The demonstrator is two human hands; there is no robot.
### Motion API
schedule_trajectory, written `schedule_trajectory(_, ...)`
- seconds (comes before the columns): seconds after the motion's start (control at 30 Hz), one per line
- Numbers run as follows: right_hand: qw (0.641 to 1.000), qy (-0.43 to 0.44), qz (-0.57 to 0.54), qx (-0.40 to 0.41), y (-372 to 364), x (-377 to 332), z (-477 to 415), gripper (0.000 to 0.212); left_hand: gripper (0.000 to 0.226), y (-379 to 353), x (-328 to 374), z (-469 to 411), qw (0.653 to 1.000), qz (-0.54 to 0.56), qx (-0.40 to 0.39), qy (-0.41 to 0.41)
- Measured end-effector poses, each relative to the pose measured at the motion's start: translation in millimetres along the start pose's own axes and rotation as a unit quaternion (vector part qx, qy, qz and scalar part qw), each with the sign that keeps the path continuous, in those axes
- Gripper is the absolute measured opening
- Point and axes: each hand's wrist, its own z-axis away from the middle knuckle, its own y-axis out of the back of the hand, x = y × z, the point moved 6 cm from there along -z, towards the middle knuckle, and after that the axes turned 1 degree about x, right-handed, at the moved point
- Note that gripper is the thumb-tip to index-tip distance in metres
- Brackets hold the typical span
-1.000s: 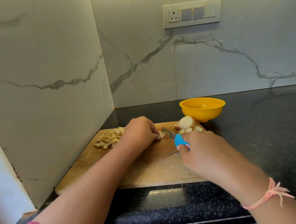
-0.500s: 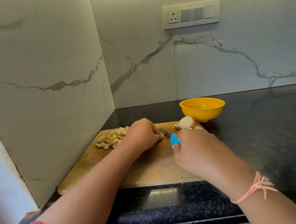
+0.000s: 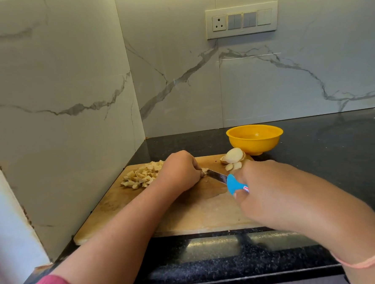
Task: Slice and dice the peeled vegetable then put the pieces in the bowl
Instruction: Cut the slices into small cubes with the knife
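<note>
Left grip [image 3: 179, 172] pinches vegetable piece [image 3: 204, 169] at fingertips; knife [image 3: 217, 176] tip just beside.

White grey-veined marble corner walls [image 3: 68, 83], a switch panel [image 3: 241, 20], black speckled countertop [image 3: 325, 155]

Home kitchen: black granite counter [image 3: 315, 167] w/ marble-look wall tiles [image 3: 288, 80]; socket + switch panel [image 3: 241, 20]; wooden chopping board [image 3: 197, 211]

I saw the cutting board [image 3: 197, 211] sitting just beside the left marble wall [image 3: 60, 127]: no room there. A diced pile [image 3: 140, 175] took its far-left corner, slices [image 3: 232, 158] the far-right, w/ the yellow bowl [image 3: 256, 146] just behind. The knife [image 3: 217, 177] and a pinned piece [image 3: 204, 169] sat mid-board. Board's near half and the counter [image 3: 337, 165] at rt lay bare.
</note>
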Motion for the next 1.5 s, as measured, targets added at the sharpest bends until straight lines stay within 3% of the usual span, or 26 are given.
schedule_trajectory(0.1, 1.0, -0.016, 0.0, -0.001, 6.4, 6.3, 1.0, 0.022, 0.022, 1.2, -1.0, -0.1, 1.0, -0.003, -0.024, -0.007)
schedule_trajectory(0.23, 0.997, -0.035, -0.036, 0.054, 1.8, 8.6, -6.8, 0.034, 0.026, 3.9, -2.1, -1.0, 1.0, -0.006, -0.023, -0.018)
schedule_trajectory(0.43, 0.996, -0.037, -0.068, 0.039, -14.8, -0.1, -26.4, 0.033, 0.056, 5.0, -8.8, -2.0, 0.999, 0.037, -0.007, 0.02)
schedule_trajectory(0.73, 0.998, -0.018, -0.047, 0.026, -27.7, -15.5, -34.3, 0.009, 0.054, 2.8, -12.2, -5.8, 0.997, 0.052, -0.011, 0.058)
schedule_trajectory(0.87, 0.999, -0.006, -0.032, 0.007, -21.9, -8.7, -16.4, 0.021, 0.051, 1.5, -13.6, -7.1, 0.997, 0.048, -0.009, 0.066)
schedule_trajectory(0.97, 1.0, 0.008, -0.012, -0.001, -14.9, -3.5, -2.9, 0.014, 0.052, 2.0, -13.8, -7.1, 0.997, 0.048, -0.007, 0.067)
schedule_trajectory(1.13, 0.998, -0.024, -0.05, 0.014, -7.3, 9.7, 1.8, 0.032, 0.057, 2.3, -16.4, -5.4, 0.995, 0.065, -0.038, 0.059)
schedule_trajectory(1.27, 0.994, -0.032, -0.085, 0.063, -8.9, 5.1, -8.9, 0.033, 0.062, 3.5, -18.8, -6.2, 0.995, 0.076, -0.033, 0.063)
schedule_trajectory(1.5, 0.993, -0.038, -0.109, 0.02, -22.5, -8.4, -33.8, 0.032, 0.064, 3.7, -20.6, -10.6, 0.993, 0.082, -0.011, 0.086)
